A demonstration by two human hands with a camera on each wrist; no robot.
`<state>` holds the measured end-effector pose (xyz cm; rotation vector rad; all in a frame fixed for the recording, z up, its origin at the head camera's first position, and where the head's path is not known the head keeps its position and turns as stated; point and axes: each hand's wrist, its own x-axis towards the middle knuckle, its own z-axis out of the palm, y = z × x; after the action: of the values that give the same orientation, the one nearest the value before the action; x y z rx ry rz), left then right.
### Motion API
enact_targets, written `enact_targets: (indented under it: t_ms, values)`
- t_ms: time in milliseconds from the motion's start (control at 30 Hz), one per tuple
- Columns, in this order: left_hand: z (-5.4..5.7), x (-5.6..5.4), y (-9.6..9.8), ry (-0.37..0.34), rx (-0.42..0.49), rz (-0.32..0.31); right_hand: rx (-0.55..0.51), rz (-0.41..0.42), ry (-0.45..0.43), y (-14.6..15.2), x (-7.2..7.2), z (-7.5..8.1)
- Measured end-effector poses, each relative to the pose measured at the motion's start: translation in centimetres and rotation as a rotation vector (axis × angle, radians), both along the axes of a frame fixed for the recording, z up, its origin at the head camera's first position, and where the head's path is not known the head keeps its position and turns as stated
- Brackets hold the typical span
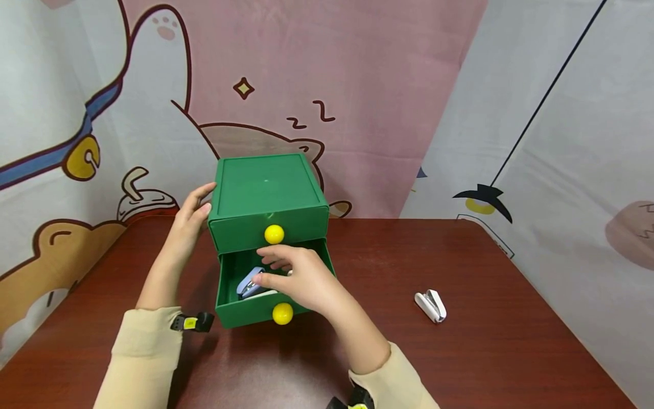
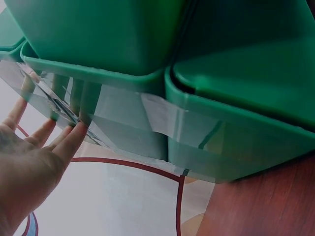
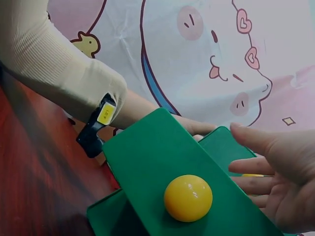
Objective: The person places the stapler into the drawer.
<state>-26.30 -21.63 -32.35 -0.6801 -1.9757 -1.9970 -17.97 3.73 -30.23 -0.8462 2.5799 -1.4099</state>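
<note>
A green two-drawer box [image 1: 268, 187] with yellow knobs stands on the table, its lower drawer [image 1: 245, 313] pulled out. Inside that drawer lies a small light-blue stapler [image 1: 249, 284] beside something pale, partly hidden by my right hand. My right hand [image 1: 301, 278] hovers over the drawer, thumb and fingers spread. In the right wrist view, nothing shows in the right hand [image 3: 280, 182]. My left hand [image 1: 186, 224] rests its fingertips on the box's left side. The left wrist view shows the left hand's [image 2: 39, 152] extended fingers against the side, where clear tape [image 2: 162, 115] is stuck.
To the right on the brown table [image 1: 490, 341] lies a small white hinged thing [image 1: 431, 307], like a stapler. A printed cloth [image 1: 368, 102] hangs behind the table. Both wrists wear black straps with cameras [image 1: 192, 322].
</note>
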Motion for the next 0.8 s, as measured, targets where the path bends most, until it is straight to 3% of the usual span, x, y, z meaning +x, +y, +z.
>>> enact_targets:
  t_ms: [300, 600, 800]
  values:
    - [0.0, 0.1, 0.0, -0.001, 0.001, 0.001, -0.129, -0.021, 0.075, 0.4, 2.0, 0.1]
    - [0.1, 0.2, 0.0, -0.011, -0.014, 0.005, -0.292, 0.013, 0.378, 1.5, 3.4, -0.8]
    - [0.1, 0.1, 0.1, -0.004, -0.003, -0.002, -0.277, 0.074, 0.450, 2.5, 3.8, -1.8]
